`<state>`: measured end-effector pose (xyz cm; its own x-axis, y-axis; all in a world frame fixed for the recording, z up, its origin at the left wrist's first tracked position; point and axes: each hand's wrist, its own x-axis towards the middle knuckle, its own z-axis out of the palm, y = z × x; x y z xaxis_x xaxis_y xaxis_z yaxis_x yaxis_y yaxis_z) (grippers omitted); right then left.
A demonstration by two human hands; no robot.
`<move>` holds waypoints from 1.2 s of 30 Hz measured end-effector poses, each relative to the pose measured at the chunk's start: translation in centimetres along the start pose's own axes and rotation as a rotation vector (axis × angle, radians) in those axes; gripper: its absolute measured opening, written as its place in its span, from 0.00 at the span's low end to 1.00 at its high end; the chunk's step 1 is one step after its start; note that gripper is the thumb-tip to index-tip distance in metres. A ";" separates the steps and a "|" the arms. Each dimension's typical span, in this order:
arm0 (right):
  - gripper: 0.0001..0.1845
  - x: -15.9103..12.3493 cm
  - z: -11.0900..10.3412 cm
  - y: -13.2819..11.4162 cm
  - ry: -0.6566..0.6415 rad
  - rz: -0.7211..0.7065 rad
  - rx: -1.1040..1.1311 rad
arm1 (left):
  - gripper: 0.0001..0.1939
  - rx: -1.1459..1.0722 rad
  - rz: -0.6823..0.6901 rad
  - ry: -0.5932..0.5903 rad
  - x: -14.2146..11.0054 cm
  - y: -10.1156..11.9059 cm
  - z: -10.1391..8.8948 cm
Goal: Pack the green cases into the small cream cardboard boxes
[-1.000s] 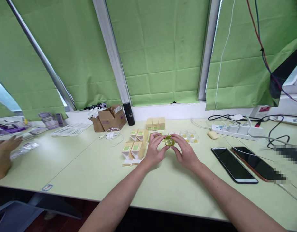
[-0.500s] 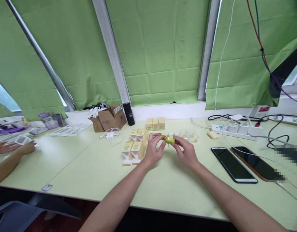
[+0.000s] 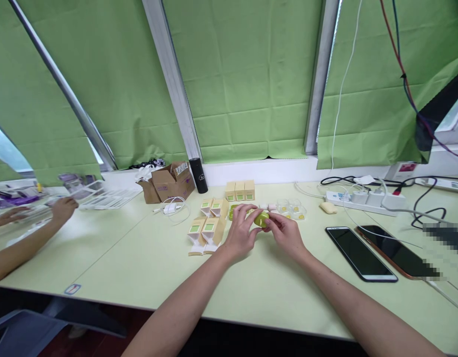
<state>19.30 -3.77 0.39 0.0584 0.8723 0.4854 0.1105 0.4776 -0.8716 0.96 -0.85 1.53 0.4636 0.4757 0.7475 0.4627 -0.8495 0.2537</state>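
Between my two hands is a small, rounded, shiny yellow-green object, held just above the table; its exact kind is too small to make out. My left hand grips it from the left with closed fingers. From the right, the thumb and fingertips of my right hand pinch it. Another green piece lies behind my left hand, partly hidden. Open small cartons with green squares stand left of my left hand. Beyond my right hand are clear round cups with yellow spots and small pale pink-white pieces.
Closed small boxes stand at the back, near a black bottle and a cardboard box. Two phones lie on the right, before a power strip with cables. At far left, a co-worker's hands are by white frames.
The yellow-green object has turned in my fingers and shows a rounder side. The green piece behind my left hand shows more. The co-worker's hand has moved right and up with a white frame.
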 end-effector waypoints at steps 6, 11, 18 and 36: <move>0.20 -0.1 -0.1 0.2 0.006 -0.017 -0.049 | 0.24 -0.062 -0.048 0.035 0.1 -0.5 0.4; 0.17 0.3 -0.7 0.6 0.114 -0.051 -0.187 | 0.23 -0.196 -0.247 0.086 0.4 -0.5 0.4; 0.10 1.1 -2.5 2.0 0.238 -0.148 -0.653 | 0.23 -0.507 -0.461 0.172 0.5 -1.1 1.1; 0.22 2.8 -2.6 3.8 -0.026 -0.273 -1.368 | 0.32 -0.965 -0.551 0.208 0.4 -3.4 1.5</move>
<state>22.50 0.22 -1.43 -0.1387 0.7782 0.6125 0.9863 0.1644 0.0145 0.69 2.60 0.00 0.2005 0.8694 0.4516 -0.2530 -0.3994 0.8812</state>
